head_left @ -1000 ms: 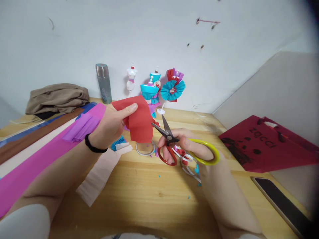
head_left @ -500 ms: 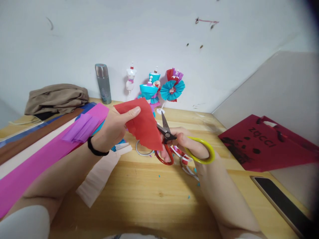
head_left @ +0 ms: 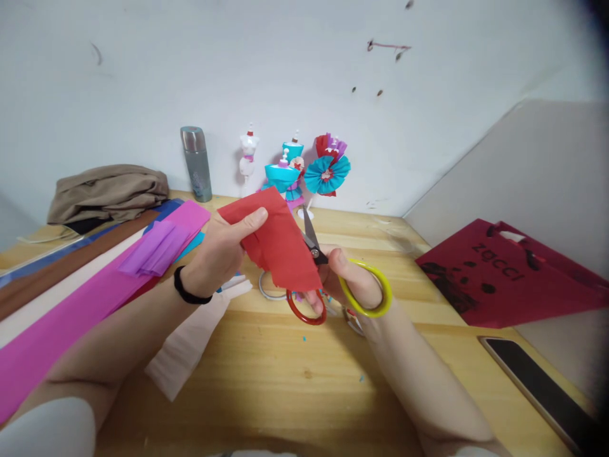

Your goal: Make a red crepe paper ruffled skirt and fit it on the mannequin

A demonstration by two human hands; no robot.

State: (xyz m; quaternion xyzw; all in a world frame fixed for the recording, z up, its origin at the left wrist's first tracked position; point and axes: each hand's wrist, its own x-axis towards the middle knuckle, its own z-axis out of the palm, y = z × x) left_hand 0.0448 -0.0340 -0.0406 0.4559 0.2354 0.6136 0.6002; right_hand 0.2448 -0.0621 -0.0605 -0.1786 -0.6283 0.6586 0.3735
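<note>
A piece of red paper is pinched in my left hand, its thumb lying on top near the left side. My right hand holds scissors with one yellow and one red handle loop; the thumb is through the yellow loop. The scissor blades are spread and touch the right edge of the red paper, one blade partly hidden behind it. Below my left hand, a pale pink paper strip lies on the table.
Long paper strips lie at the left, beside a brown cloth. A grey bottle and small dress forms stand along the wall. On the right are a red bag and a phone.
My right hand and the scissors have shifted left, closer to my left hand, and the blades lie further along the red paper's edge. The paper's lower corner has swung slightly right.
</note>
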